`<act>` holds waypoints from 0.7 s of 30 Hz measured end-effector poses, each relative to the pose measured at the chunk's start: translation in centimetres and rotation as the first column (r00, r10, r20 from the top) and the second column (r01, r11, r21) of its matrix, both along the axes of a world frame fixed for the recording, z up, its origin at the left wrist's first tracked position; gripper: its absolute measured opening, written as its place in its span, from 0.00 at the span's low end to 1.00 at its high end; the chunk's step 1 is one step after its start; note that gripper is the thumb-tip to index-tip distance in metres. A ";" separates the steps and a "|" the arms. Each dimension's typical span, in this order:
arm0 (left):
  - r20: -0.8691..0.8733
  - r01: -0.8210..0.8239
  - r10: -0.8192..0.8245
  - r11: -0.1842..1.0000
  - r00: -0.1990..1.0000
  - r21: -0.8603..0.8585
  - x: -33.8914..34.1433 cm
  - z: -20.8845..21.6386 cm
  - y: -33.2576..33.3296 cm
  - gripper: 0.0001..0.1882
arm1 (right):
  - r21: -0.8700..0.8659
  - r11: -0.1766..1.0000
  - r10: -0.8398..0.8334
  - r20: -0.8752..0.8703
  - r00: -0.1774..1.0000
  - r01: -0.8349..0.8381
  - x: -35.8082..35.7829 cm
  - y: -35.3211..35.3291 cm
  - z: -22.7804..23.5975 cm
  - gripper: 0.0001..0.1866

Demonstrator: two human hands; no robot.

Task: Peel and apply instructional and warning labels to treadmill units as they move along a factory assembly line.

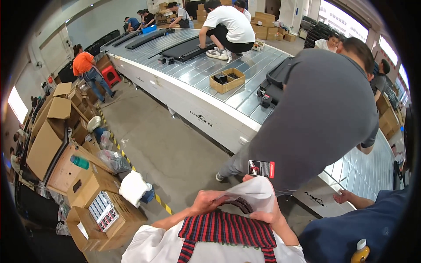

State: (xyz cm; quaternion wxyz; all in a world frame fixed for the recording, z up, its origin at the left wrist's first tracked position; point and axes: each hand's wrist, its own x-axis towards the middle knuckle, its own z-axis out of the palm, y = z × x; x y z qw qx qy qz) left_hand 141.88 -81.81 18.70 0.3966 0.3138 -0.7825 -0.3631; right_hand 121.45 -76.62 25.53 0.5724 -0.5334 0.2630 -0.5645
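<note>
In front of my chest, both hands are on a thin white translucent plastic bag [254, 192] with a dark printed patch on it. My left hand [208, 202] is closed on the bag's left edge. My right hand [270, 213] grips the right side, its thumb bent over the plastic. Just beyond the bag, by a fingertip, stands a small black, white and red printed card [262, 169]; whether it is held or part of the bag's contents I cannot tell. Below my hands lies the red and black striped apron top [228, 227].
A person in grey [324, 118] bends over the long metal-topped table [206, 92] close ahead. On it sit a wooden box [227, 80] and black panels. Another person's hand [344, 196] reaches in at right. Cardboard boxes [94, 193] and a white bundle [133, 188] stand at left.
</note>
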 end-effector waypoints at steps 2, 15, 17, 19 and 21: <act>0.071 -0.046 0.045 0.999 0.996 0.010 1.1 -0.5 0.0 0.07 | 0.054 0.998 -0.022 -0.091 0.996 0.027 1.0 -0.2 0.0 0.52; 0.008 0.116 -0.115 0.993 0.993 -0.014 6.1 -1.4 -0.5 0.10 | 0.231 0.911 -0.335 -0.068 0.940 0.342 6.6 -0.8 -1.6 0.40; 0.073 -0.082 0.074 0.990 0.995 0.117 6.4 -1.8 -0.8 0.08 | 0.196 0.910 -0.344 -0.132 0.930 0.364 7.2 -0.5 -1.6 0.40; -0.011 -0.066 0.069 0.975 0.998 0.211 6.6 -2.1 -1.1 0.09 | 0.156 0.915 -0.338 -0.209 0.918 0.372 7.7 -0.1 -1.7 0.40; -0.092 -0.042 0.073 0.951 0.993 0.306 6.7 -2.2 -1.3 0.09 | 0.137 0.906 -0.368 -0.215 0.905 0.401 8.1 0.2 -1.7 0.40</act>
